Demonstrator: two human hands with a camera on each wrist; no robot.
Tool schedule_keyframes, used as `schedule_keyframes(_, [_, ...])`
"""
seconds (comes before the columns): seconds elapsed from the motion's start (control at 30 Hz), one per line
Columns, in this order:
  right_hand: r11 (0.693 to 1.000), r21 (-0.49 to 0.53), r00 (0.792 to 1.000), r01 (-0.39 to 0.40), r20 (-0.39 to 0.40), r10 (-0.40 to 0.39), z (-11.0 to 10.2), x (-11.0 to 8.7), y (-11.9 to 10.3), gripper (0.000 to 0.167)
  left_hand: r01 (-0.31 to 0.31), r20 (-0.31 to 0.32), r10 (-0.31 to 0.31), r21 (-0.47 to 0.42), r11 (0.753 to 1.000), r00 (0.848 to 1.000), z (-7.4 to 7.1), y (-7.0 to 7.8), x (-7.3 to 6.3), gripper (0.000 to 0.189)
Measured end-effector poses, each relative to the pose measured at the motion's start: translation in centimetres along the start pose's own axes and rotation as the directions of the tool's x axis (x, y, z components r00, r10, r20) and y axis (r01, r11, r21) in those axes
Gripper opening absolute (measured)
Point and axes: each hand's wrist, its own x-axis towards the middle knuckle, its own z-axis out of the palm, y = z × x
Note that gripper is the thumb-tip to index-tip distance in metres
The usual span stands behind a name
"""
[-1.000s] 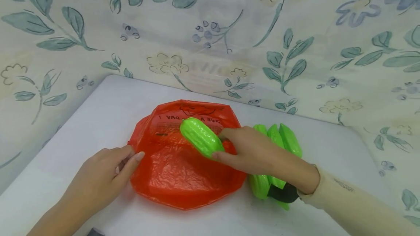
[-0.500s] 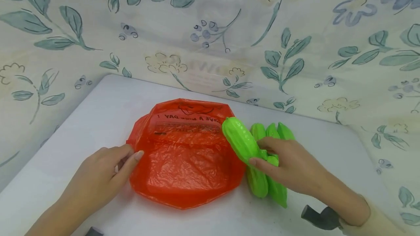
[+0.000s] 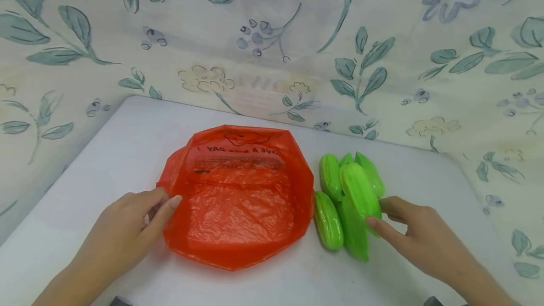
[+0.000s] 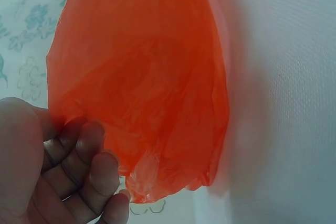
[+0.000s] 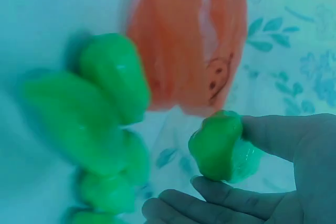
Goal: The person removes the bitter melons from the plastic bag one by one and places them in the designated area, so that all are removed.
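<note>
A red plastic bag (image 3: 238,207) stands with its mouth held wide, mirrored print showing on its far side. My left hand (image 3: 127,230) pinches the bag's left edge between thumb and fingers; in the left wrist view the red film (image 4: 142,77) runs down behind the fingers. My right hand (image 3: 420,240) grips the lower right end of a glossy, ridged green cucumber-shaped piece (image 3: 359,188). The right wrist view shows this piece (image 5: 215,148) end-on between thumb and fingers. It overlaps several similar green pieces (image 3: 329,223) lying right of the bag, partly hiding them.
The white table (image 3: 272,282) carries the bag and the green pieces. Behind it rises a floral-patterned cloth or wall covering (image 3: 263,84), close along the table's back edge. Dark object tips (image 3: 121,301) show at the bottom edge.
My right hand has moved right, carrying the green cucumber-shaped piece from over the bag's mouth to over the other green pieces. My left hand keeps its pinch on the bag.
</note>
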Motion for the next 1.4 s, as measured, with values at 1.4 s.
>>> schedule_keyframes(1.4, [0.932,-0.050,0.924,-0.360,0.118,0.363,4.7,-2.8,5.7,0.078,-0.032,-0.030,0.032,0.014,0.999,0.999,0.2,-0.3,0.0,0.022])
